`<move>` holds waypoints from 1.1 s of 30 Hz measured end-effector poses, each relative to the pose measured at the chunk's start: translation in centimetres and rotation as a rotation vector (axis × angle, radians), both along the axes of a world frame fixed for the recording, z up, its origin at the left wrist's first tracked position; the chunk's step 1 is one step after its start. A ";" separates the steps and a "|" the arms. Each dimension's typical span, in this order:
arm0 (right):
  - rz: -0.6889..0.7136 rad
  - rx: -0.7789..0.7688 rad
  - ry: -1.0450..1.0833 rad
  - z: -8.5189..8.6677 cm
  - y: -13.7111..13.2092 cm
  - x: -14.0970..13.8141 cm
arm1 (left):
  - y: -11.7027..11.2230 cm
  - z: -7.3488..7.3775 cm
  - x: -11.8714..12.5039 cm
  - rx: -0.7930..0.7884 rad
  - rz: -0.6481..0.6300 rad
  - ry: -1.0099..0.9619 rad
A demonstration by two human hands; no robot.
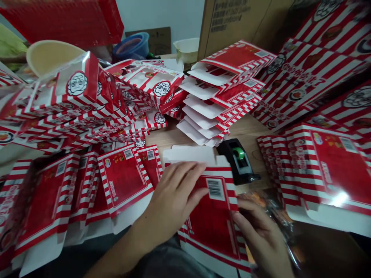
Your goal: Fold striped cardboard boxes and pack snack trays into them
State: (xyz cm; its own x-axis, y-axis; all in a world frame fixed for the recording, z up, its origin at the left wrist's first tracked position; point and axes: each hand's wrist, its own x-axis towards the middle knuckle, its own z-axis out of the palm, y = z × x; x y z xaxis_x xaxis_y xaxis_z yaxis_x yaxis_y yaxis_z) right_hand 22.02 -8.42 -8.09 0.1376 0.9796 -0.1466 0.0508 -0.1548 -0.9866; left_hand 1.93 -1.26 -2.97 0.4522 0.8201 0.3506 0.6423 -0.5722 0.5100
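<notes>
A red-and-white striped carton (213, 224) with a barcode and white end flaps is in front of me at the lower middle. Its upper flap stands open at the far end. My left hand (174, 193) lies across the upper left of the carton, fingers bent over its top edge and thumb on the red face. At the right side, my right hand (262, 235) grips the striped edge, thumb in front; its other fingers are partly hidden. Just beyond the carton sits a black tape dispenser (239, 160) with a green core.
Open-ended cartons stack up behind (234, 58) and lean at the left (124, 179). More striped cartons (333, 166) stand at the right, next to plastic-wrapped items (278, 212). A blue basin (131, 44), a cream bowl (53, 54) and a cardboard box (246, 27) are farther back.
</notes>
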 end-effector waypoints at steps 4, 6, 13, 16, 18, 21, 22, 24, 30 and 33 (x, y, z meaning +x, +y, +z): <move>0.105 0.229 -0.325 -0.6 0.5 -2.4 | 1.4 1.3 0.6 -0.141 0.093 0.071; 0.176 0.272 -0.431 -0.8 -0.1 -3.2 | 1.7 2.0 0.4 -0.261 0.095 0.151; 0.330 -0.103 -0.022 1.0 -1.5 -4.5 | 1.3 3.0 -0.4 -0.502 0.023 0.215; 0.314 -0.203 0.205 1.7 -0.9 -5.0 | 1.2 3.0 -0.8 -0.575 -0.128 0.149; 0.331 -0.197 0.269 1.9 -0.3 -5.1 | 1.1 2.8 -0.8 -0.548 -0.148 0.125; 0.287 -0.162 0.255 1.5 0.7 -4.5 | 0.7 2.2 -0.4 -0.358 -0.032 0.051; 0.281 -0.169 0.268 1.3 1.0 -4.3 | 0.5 1.9 -0.2 -0.282 0.001 0.017; 0.320 -0.200 0.340 0.8 1.3 -3.8 | 0.2 1.5 0.1 -0.156 0.003 -0.052; 0.343 -0.246 0.367 0.8 1.3 -3.4 | 0.1 0.9 0.2 -0.041 -0.108 -0.206; 0.122 -0.287 0.342 0.8 1.2 -2.7 | -0.5 -0.8 -0.2 0.023 0.160 -0.382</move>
State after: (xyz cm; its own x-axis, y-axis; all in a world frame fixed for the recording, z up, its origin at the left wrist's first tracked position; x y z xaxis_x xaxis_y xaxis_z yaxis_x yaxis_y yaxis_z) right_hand 19.29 -7.25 -7.33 -0.0794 0.8989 -0.4309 -0.2351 -0.4370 -0.8682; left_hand 1.71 -1.74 -3.73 0.1528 0.8594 0.4879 0.4910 -0.4945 0.7172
